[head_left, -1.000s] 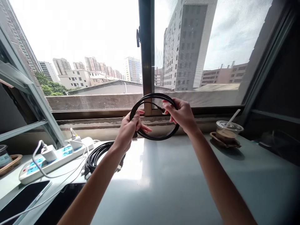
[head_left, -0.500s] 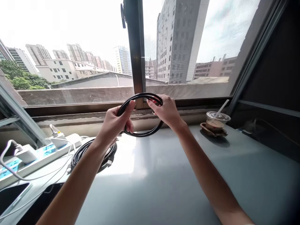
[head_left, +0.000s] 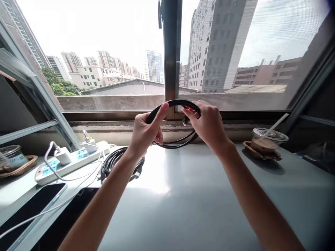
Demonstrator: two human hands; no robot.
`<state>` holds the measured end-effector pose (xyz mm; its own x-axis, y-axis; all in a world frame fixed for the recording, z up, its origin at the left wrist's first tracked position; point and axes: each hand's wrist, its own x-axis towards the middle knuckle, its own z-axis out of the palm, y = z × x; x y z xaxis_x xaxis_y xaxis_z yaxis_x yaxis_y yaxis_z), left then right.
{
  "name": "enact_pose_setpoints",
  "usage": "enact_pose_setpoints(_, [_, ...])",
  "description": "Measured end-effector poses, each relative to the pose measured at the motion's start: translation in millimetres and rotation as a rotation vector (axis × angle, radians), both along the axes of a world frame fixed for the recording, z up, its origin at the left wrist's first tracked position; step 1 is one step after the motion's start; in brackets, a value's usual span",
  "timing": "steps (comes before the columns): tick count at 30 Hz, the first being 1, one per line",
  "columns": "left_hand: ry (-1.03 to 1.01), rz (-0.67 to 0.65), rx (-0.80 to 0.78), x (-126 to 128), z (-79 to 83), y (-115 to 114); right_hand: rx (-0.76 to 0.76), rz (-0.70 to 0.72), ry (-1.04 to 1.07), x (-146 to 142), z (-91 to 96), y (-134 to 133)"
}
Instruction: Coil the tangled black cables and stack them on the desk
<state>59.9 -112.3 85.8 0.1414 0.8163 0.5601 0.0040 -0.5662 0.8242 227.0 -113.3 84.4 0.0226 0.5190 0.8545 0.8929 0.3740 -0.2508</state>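
Your left hand (head_left: pixel 145 134) and right hand (head_left: pixel 209 123) are each closed round 1 coiled black cable (head_left: pixel 172 103), held up above the counter (head_left: pixel 188 195). A 2nd cable coil (head_left: pixel 115 162) lies on the counter, approx. under your left wrist.

A black cable (head_left: pixel 175 103), coiled into a flat loop, is held up above the grey table.
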Motion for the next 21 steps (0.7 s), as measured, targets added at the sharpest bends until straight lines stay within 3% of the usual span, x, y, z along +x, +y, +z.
enact_pose_setpoints(6, [-0.006, -0.004, -0.009, 2.6, -0.9, -0.5, -0.031, -0.027, -0.005, -0.4, 1.6, -4.8])
enact_pose_setpoints(13, [0.041, -0.014, -0.041, 2.5, -2.5, 3.5, 0.042, -0.032, -0.071, 7.2, 1.8, 0.9])
enact_pose_setpoints(18, [0.171, 0.049, -0.050, -0.2, -1.2, 19.1, -0.101, 0.050, 0.039, 14.3, 5.8, 0.8])
enact_pose_setpoints(21, [0.181, 0.082, -0.060, 0.7, -1.4, 30.7, -0.198, 0.191, 0.145, 19.0, 7.9, 0.5])
